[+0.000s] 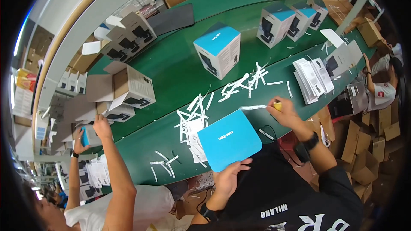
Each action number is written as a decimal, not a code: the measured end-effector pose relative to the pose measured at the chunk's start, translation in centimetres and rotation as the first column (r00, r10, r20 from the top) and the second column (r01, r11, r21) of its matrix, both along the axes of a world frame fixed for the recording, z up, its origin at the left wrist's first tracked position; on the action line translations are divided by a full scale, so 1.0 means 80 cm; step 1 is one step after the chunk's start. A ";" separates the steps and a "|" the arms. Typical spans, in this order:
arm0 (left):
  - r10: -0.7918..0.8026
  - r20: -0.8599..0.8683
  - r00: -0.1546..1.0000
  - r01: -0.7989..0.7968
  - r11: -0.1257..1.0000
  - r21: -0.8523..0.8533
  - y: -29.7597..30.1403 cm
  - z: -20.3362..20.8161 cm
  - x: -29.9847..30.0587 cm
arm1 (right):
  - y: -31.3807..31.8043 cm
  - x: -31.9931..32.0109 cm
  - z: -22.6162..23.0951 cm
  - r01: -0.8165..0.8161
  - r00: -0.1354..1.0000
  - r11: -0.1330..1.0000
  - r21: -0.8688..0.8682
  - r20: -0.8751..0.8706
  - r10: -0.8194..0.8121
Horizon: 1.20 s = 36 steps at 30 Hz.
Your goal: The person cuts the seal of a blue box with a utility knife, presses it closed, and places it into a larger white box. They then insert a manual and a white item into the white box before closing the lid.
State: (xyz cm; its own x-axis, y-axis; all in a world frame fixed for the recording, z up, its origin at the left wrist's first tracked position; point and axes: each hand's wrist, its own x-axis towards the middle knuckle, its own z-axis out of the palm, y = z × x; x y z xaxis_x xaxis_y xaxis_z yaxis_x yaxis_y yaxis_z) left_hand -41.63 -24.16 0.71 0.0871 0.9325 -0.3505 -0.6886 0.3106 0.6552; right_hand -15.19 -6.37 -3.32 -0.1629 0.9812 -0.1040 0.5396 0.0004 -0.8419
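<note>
Sealing a blue-topped box [230,139], lower centre of the frame, on the near edge of the green counter [171,72]. Left hand [227,179] pressed flat against the box's near side from below, fingers [239,167] spread and not clenched, steadying rather than gripping. Right hand [284,111] to the right of centre, clenched on a small yellow thing [278,105], probably a tape roll or dispenser, though too small to tell for sure. White strip [253,108] stretched leftward from that hand to the box's far upper corner.

Best done, judging by this: keep the strip taut and level, line it along the flap seam before pressing, and hold the box from sliding with the flat palm. Avoid catching the loose white strips [192,115] scattered just left of the box and further up at centre.

Box between the two hands: touching the left fingers at its lower edge, apart from the right fingers, joined only by the strip. Further boxes [218,49] standing upright well apart at upper centre; stack of leaflets [312,79] at right. Another person's arm [115,162] at lower left, reaching to white cartons.
</note>
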 end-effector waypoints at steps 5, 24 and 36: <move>0.434 -0.231 0.871 -0.392 0.897 0.207 -0.001 0.032 -0.013 | 0.015 0.039 -0.161 -0.019 0.888 0.996 0.092 0.458 -0.026; 0.449 -0.893 0.033 0.245 0.863 0.443 0.002 -0.008 -0.084 | -0.065 -0.114 0.074 -0.755 0.653 0.408 0.513 0.541 0.529; 0.587 -0.809 -0.022 0.395 0.748 0.533 -0.004 -0.043 -0.108 | -0.072 -0.119 0.050 -0.768 0.634 0.418 0.485 0.480 0.607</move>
